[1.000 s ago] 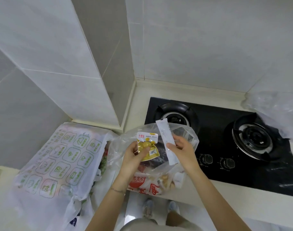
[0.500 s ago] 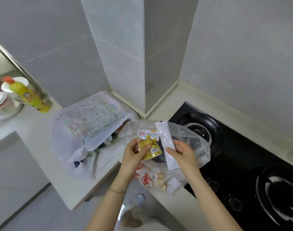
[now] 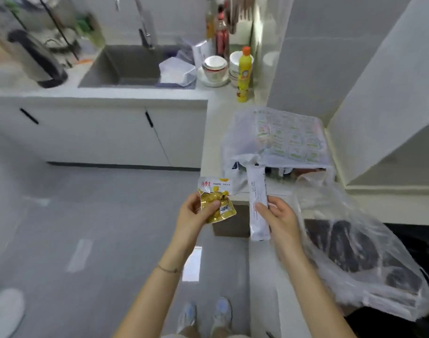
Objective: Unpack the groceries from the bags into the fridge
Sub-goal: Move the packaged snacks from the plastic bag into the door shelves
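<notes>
we cannot read the small print on the white sachet (image 3: 256, 186) or the yellow packet (image 3: 215, 191) held in front of the printed bag (image 3: 286, 137). the left hand (image 3: 191, 218) covers the packet's lower left corner. the bag's contents are mostly hidden behind its film. far left of it, the kettle (image 3: 35, 62) is blurred.

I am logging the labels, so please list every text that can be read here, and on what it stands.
Nothing reads clearly.
Yellow packet: red characters, blurred.
White sachet: dark print, too small.
Printed bag: green panels, blurred.
Yellow bottle: label blurred.
</notes>
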### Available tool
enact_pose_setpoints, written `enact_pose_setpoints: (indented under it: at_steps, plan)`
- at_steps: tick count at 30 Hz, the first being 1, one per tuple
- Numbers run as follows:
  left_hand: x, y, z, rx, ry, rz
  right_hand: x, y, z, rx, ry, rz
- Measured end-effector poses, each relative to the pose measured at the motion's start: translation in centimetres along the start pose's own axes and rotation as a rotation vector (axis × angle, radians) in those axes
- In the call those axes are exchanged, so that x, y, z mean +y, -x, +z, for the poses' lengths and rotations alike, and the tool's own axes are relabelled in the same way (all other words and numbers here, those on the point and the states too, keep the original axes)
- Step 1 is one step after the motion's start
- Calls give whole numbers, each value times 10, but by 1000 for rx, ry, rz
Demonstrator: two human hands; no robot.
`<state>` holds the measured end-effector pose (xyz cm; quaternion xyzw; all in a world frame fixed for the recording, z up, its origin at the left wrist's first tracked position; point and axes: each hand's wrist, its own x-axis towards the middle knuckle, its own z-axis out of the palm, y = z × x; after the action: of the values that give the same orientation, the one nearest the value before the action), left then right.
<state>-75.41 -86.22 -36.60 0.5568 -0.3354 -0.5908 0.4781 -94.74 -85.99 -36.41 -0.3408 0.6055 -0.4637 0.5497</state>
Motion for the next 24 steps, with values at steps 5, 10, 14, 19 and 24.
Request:
enact_pose_setpoints:
  at_steps: [5, 10, 14, 19, 24]
  plan:
    - [12, 41, -81, 255, 83, 66, -7, 9, 81, -266, 79, -4]
    - [7, 100, -158, 486, 228, 131, 1, 49, 169, -533, 210, -34]
    - [-1, 155, -214, 631, 304, 201, 12, 104, 234, -707, 285, -56]
    - [-20, 235, -284, 802, 392, 273, 34, 188, 298, -888, 317, -57]
    - [-42, 322, -344, 930, 427, 302, 66, 282, 350, -1037, 359, -75]
